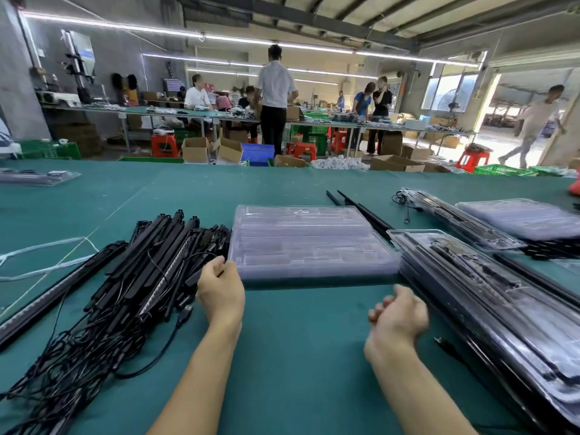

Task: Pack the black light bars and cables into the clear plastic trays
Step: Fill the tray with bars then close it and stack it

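A stack of empty clear plastic trays [310,243] lies in the middle of the green table. My left hand [219,290] pinches the stack's near-left corner. To the left lies a big heap of black light bars [147,262] with tangled black cables [78,350]. My right hand [398,315] hovers over the table near the stack's right end, fingers loosely curled, holding nothing. On the right sits a pile of filled trays [489,296] with bars inside.
More clear trays [527,218] and filled packs [455,211] lie at the far right. Loose black bars [361,211] stick out behind the stack. White straps [44,255] trail on the left. Beyond the table, people work among boxes, red stools and green crates.
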`<state>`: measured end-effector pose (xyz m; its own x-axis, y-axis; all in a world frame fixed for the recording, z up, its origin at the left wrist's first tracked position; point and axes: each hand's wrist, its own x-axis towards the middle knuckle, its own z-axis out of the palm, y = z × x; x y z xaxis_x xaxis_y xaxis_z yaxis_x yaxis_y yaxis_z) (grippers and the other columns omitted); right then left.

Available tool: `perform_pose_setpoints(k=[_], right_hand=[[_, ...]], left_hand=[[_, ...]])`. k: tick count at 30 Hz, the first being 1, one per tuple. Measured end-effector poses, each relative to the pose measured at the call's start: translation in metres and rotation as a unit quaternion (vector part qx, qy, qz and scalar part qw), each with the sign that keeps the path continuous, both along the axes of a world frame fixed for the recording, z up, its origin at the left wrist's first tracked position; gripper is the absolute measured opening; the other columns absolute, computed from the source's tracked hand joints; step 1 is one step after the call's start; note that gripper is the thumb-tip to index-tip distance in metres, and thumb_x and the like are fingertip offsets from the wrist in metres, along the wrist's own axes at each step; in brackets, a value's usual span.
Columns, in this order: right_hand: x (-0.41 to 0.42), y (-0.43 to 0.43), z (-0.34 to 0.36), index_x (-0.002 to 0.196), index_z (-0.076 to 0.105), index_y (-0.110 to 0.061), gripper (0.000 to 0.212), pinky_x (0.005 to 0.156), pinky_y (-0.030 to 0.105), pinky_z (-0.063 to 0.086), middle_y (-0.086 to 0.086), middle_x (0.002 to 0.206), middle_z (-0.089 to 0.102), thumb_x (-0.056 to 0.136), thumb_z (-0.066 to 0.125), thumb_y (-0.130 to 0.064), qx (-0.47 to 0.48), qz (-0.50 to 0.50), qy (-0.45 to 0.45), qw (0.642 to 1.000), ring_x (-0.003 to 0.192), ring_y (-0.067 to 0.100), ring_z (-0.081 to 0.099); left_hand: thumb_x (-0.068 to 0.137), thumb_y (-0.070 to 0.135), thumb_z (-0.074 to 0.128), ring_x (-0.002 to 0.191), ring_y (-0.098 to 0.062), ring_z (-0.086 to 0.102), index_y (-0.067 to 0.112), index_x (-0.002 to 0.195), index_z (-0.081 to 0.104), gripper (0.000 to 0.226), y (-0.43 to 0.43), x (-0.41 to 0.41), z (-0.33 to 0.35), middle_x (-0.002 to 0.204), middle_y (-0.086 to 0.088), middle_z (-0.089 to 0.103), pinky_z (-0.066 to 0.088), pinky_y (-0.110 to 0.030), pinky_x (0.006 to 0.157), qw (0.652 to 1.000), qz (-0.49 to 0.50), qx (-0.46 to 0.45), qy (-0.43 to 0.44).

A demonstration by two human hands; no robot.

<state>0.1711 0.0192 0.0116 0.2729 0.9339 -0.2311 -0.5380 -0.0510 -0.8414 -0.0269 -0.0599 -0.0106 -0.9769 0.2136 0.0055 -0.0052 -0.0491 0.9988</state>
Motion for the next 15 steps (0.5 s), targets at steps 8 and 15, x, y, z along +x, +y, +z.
perform_pose_setpoints(k=[8, 15], right_hand=[[-0.121, -0.006, 0.012, 0.1, 0.07, -0.015, 0.016, 0.079, 0.033, 0.05, 0.002, 0.099, 0.071, 0.09, 0.058, -0.021, 0.215, 0.361, -0.469, 0.777, 0.092, 0.021, 0.062], [-0.185, -0.022, 0.009, 0.102, 0.072, -0.019, 0.025, 0.081, 0.036, 0.042, 0.007, 0.105, 0.067, 0.091, 0.058, -0.038, 0.374, 0.265, -0.736, 0.499, 0.104, 0.029, 0.057]], left_hand=[[0.094, -0.011, 0.034, 0.095, -0.022, 0.067, 0.005, 0.139, 0.05, 0.051, 0.013, -0.021, -0.023, 0.129, -0.012, 0.061, 0.055, -0.029, 0.076, 1.0, -0.01, 0.01, 0.026], [0.083, 0.004, 0.055, 0.066, -0.018, 0.05, 0.018, 0.076, 0.067, 0.019, 0.01, -0.03, -0.037, 0.069, 0.0, 0.066, 0.039, -0.031, 0.059, 0.992, -0.023, -0.092, 0.086]])
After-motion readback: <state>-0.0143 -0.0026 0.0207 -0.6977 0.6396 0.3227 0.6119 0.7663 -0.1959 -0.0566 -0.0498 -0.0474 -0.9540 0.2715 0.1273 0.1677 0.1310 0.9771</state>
